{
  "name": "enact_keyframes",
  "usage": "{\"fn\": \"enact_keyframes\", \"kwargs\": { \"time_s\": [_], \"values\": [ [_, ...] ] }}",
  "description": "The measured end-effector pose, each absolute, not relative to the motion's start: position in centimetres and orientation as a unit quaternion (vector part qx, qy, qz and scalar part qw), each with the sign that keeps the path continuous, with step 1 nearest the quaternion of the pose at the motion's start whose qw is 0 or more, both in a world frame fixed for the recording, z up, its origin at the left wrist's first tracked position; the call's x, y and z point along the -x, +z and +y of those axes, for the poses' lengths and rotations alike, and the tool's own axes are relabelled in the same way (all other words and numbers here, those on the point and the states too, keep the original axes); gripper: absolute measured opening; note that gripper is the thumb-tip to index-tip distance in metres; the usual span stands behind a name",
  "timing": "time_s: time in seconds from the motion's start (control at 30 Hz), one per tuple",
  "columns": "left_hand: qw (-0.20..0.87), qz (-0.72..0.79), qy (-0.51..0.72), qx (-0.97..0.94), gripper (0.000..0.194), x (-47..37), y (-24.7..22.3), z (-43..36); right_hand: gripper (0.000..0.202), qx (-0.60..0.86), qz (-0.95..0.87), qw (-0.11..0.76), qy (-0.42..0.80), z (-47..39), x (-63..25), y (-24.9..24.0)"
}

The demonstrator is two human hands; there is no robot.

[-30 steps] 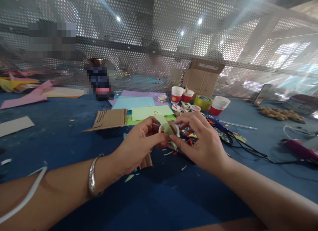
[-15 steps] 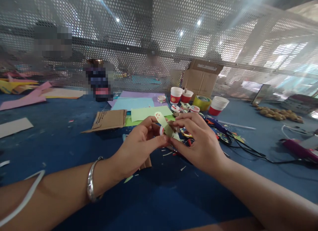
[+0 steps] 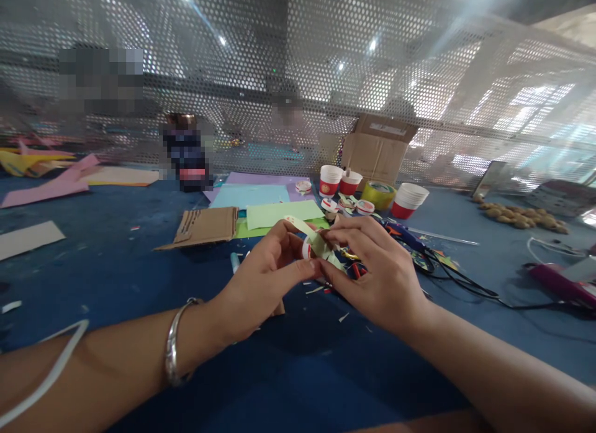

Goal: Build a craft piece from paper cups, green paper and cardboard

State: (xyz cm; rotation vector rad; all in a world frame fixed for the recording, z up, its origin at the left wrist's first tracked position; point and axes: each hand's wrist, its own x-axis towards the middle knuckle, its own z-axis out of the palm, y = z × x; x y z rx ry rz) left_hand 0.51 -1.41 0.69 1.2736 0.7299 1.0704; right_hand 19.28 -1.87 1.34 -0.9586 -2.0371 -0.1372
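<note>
A small craft piece of pale green paper (image 3: 305,228) with a white and red round part (image 3: 307,248) is held between both hands over the blue table. My left hand (image 3: 267,274) grips its left side, thumb in front and fingers curled behind. From the right, my right hand (image 3: 375,262) pinches the paper, its fingertips close to those of my left hand. The strip's upper end bears small red marks and points up and left. The fingers hide part of the piece.
Behind the hands lie green (image 3: 284,214) and blue sheets (image 3: 251,195), with cardboard (image 3: 207,225) to their left. Paper cups (image 3: 329,179), yellow tape (image 3: 378,195) and a glue gun with a black cable (image 3: 470,287) are to the right. Paper scraps lie nearby.
The pale green strip has tipped lower and to the left, and more of the white and red round part shows. Both hands keep hold, with small finger shifts.
</note>
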Motion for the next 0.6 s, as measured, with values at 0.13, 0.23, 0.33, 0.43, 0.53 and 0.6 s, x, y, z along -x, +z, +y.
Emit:
{"fn": "enact_keyframes", "kwargs": {
  "time_s": [0.13,0.23,0.33,0.43,0.53,0.6],
  "values": [
    [0.641,0.305,0.482,-0.514,0.028,-0.82,0.96,-1.47,0.018,0.383,-0.819,0.425,-0.045,-1.82,-19.19,1.26],
    [0.652,0.308,0.484,-0.495,0.025,-0.87,0.93,-1.35,0.021,0.382,-0.821,0.421,-0.046,-1.82,-19.17,1.24],
    [0.657,0.316,0.468,-0.5,0.023,-0.82,0.71,-1.16,0.021,0.388,-0.822,0.415,-0.047,-1.85,-19.2,1.24],
    [0.651,0.326,0.469,-0.5,0.021,-0.88,0.51,-1.08,0.024,0.391,-0.824,0.408,-0.051,-1.89,-19.21,1.16],
    [0.648,0.337,0.479,-0.487,0.022,-1.08,0.56,-1.1,0.026,0.394,-0.825,0.402,-0.051,-1.94,-19.15,1.08],
    [0.656,0.339,0.481,-0.473,0.02,-1.15,0.72,-1.05,0.026,0.395,-0.826,0.399,-0.048,-2.01,-19.1,1.15]
  ]
}}
